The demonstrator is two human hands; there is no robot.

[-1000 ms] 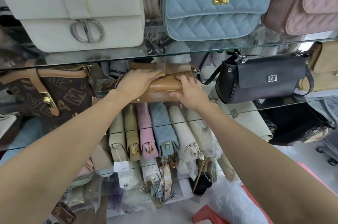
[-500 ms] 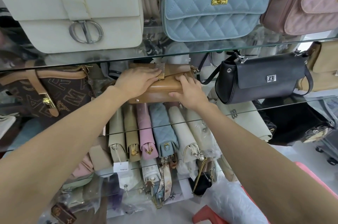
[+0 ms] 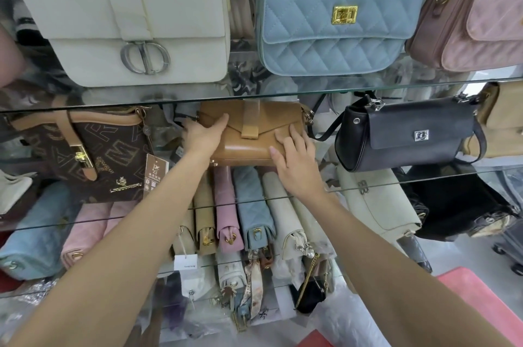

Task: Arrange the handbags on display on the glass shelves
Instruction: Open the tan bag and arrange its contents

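A tan envelope-flap handbag (image 3: 252, 145) stands upright on the middle glass shelf (image 3: 452, 175), its front facing me. My left hand (image 3: 202, 135) grips its left end, thumb over the top front and fingers behind. My right hand (image 3: 294, 154) rests on the lower right of its front with fingers spread. Next to it stand a brown monogram bag (image 3: 93, 154) on the left and a black flap bag (image 3: 407, 134) on the right. On the upper glass shelf (image 3: 254, 94) sit a cream bag (image 3: 121, 18), a blue quilted bag (image 3: 336, 18) and a pink bag (image 3: 475, 15).
Below the middle shelf a row of slim bags (image 3: 243, 210) in beige, pink, blue and cream stands on end. More bags and plastic wrap lie lower down. A red stool (image 3: 481, 304) stands on the floor at the lower right. Tan bags (image 3: 501, 120) sit at the far right.
The tan bag has been turned from lying tilted to standing upright with its flap facing me. My left hand slid from its top to its left end.
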